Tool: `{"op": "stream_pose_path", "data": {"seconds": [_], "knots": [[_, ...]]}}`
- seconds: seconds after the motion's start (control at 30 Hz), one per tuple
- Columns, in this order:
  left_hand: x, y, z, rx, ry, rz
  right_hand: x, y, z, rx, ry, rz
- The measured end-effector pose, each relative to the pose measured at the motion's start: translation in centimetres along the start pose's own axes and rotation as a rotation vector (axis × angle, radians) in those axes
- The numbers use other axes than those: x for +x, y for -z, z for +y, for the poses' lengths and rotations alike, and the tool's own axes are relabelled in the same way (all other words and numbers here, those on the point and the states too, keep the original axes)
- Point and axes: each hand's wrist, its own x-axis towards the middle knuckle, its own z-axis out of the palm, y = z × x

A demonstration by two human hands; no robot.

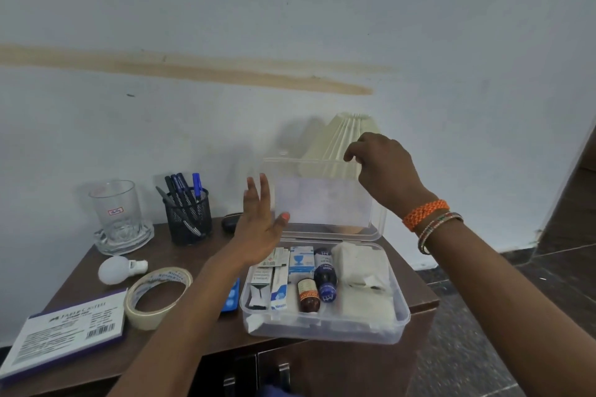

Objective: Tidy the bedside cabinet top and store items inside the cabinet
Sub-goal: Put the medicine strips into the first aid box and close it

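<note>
At cabinet's right edge, clear box [325, 325] overhangs front; right hand [380, 167] fingers pinch upright lid [319, 196] top rim, left hand [258, 229] spread flat beside lid, holding nothing

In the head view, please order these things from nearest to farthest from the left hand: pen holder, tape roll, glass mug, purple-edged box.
From the left hand:
1. Pen holder, just to its left, at the back of the cabinet top.
2. Tape roll, below and left, toward the front.
3. Glass mug, farther left, at the back.
4. Purple-edged box, at the front left corner.
</note>
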Motion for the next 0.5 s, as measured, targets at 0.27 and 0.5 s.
{"op": "stream_pose_path", "data": {"seconds": [0.27, 0.5], "knots": [[1.2, -0.8, -1.8, 0.260, 0.024, -0.067, 0.1, -2.3, 0.6, -0.089, -0.079, 0.076], [2.5, -1.3, -2.7, 0.341, 0.026, -0.056, -1.1, -3.8, -1.1, -0.260, -0.037, -0.018]]}}
